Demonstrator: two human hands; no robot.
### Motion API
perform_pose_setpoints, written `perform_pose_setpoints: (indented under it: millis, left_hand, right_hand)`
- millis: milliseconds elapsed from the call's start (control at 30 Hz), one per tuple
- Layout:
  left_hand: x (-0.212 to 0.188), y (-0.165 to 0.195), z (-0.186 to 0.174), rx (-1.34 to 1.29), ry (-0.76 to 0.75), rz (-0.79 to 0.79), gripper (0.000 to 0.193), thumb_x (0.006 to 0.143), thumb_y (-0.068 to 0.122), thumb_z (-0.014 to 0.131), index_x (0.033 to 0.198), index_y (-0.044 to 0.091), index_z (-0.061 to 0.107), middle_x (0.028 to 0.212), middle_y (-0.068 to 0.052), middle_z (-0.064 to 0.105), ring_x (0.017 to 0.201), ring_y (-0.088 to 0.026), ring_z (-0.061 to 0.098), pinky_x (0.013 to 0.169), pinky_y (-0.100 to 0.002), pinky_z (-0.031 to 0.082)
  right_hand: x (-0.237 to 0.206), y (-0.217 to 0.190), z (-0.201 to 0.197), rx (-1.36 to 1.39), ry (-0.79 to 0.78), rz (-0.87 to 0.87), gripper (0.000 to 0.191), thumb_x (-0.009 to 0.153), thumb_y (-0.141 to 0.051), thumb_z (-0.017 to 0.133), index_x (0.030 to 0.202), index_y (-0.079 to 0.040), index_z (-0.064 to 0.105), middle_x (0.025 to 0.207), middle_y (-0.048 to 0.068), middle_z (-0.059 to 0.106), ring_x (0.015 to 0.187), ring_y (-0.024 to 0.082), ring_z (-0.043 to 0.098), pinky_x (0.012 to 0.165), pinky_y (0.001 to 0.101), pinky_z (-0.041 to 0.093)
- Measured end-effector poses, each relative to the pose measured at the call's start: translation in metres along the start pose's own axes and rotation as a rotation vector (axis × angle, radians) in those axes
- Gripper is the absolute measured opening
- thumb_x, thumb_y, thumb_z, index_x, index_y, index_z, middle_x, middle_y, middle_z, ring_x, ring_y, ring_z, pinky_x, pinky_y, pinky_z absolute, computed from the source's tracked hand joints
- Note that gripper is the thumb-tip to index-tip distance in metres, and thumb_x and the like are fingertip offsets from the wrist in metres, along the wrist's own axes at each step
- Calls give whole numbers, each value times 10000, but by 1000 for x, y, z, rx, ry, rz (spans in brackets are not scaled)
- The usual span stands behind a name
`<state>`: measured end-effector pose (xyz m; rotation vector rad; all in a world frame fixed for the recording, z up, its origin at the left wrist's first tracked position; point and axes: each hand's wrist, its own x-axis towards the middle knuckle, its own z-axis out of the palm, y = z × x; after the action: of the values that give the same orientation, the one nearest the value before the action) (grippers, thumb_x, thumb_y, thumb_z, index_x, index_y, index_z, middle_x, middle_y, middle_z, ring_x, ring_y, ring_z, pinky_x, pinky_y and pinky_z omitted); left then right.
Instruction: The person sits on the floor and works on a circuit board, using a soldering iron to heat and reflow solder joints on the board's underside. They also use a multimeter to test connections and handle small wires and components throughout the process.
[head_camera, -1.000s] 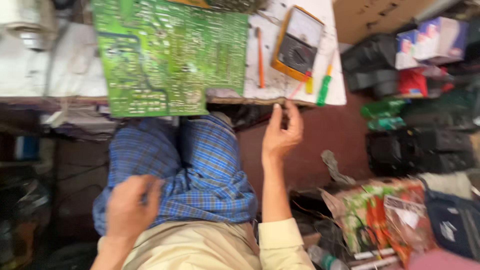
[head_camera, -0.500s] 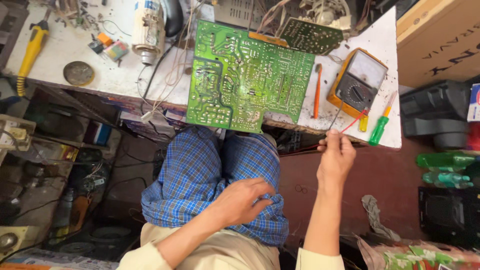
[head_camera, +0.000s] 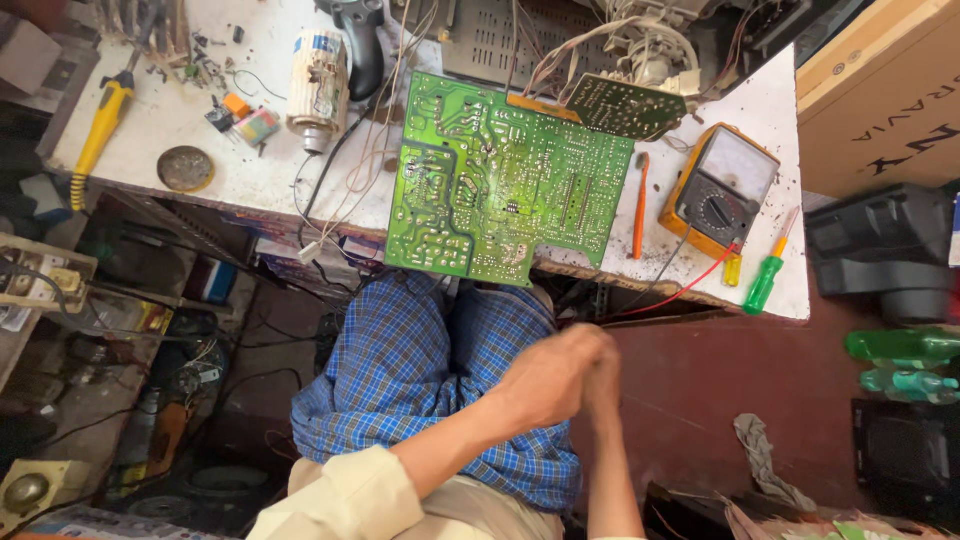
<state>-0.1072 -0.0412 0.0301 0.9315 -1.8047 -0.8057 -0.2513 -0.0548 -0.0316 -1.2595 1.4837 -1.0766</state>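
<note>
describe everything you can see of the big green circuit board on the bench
The green circuit board lies flat on the white workbench, solder side up, showing pale traces and many small solder points. Its outline is stepped, and its near edge overhangs the bench above the person's checked cloth lap. A smaller dark green board sits at its far right corner, by an orange strip. Neither hand touches it.
</note>
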Motion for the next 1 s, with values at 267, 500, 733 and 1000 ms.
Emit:
perform_pose_setpoints:
  millis: [267, 500, 733, 1000]
  left_hand:
    - [17, -15, 15, 334, -298, 160, 231, 884, 295, 680, 881, 72, 742, 1038, -94, 661, 1080, -316, 616, 946, -461, 487]
    - [9, -28, 18, 109, -197, -23, 231, 924, 252, 682, 860, 39, 742, 970, -123, 658, 1049, -337, 621, 962, -436, 506]
    - [2, -22, 6, 98, -210, -14, 174, 889, 159, 673, 989, 27, 724, 1023, -126, 670, 965, -332, 670, 832, -443, 542]
    - [-21, 41, -54, 363, 68, 334, 509, 858, 133, 669, 1360, 50, 661, 881, -23, 527, 796, -212, 578, 704, -370, 458]
  right_hand:
    - [-64, 12, -34, -701, 114, -111, 226, 854, -88, 678, 1063, -18, 723, 1014, 216, 695, 984, 369, 669, 857, 428, 543]
    - [-85, 49, -101, -1174, 327, 96, 185, 873, -194, 677, 985, -71, 761, 805, 245, 712, 842, 459, 679, 846, 535, 551]
    - [-84, 26, -136, -1107, 778, -115, 195, 1095, -113, 625, 989, -17, 757, 897, 267, 703, 835, 420, 703, 754, 495, 568]
    - [-97, -99, -20, -500, 370, -674, 216, 974, 4, 656, 1168, 36, 565, 995, 150, 710, 852, 208, 716, 831, 299, 582]
